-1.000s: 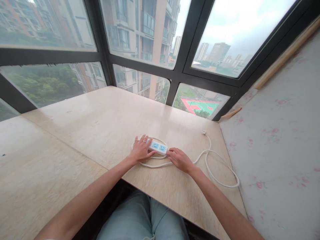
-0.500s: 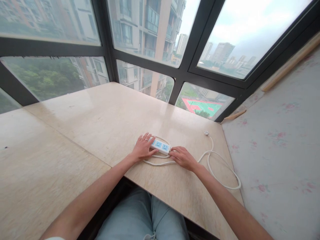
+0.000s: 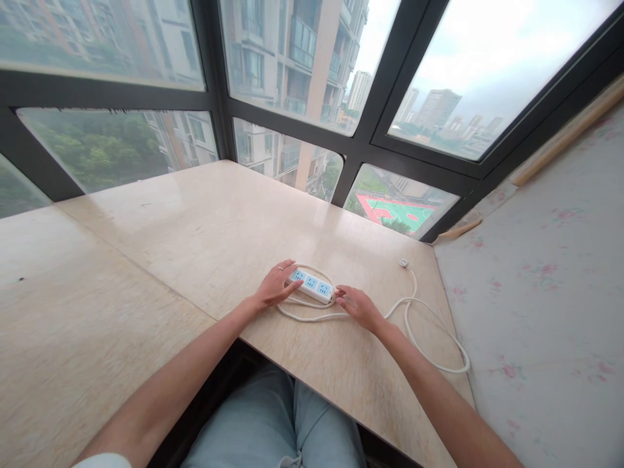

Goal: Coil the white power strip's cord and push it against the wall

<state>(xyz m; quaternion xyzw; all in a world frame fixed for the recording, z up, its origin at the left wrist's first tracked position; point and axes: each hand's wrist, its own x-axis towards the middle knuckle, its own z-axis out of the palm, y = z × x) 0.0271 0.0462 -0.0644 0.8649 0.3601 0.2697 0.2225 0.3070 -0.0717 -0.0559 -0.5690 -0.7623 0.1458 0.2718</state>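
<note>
A white power strip (image 3: 319, 292) with three blue socket faces lies on the pale, stone-like surface, slightly slanted. My left hand (image 3: 277, 286), with a ring on one finger, holds its left end between thumb and fingers. Just off its right end is my right hand (image 3: 359, 307), fingers extended and a little apart, with no object visible in them. The strip's white cord (image 3: 312, 320) loops around it, passes by my right hand and curls away to the right. At the cord's far end a white plug (image 3: 403, 263) rests on the surface.
Dark-framed windows (image 3: 358, 148) rise behind the stone-like surface (image 3: 205, 240). On the right stands a wall with floral wallpaper (image 3: 531, 286). The surface's front edge runs above my legs (image 3: 263, 416). A small dark speck (image 3: 20, 279) lies at far left.
My left hand has slid left off the socket faces to the strip's end, uncovering the left socket. My right hand has drawn slightly away from the strip. The view has shifted slightly.
</note>
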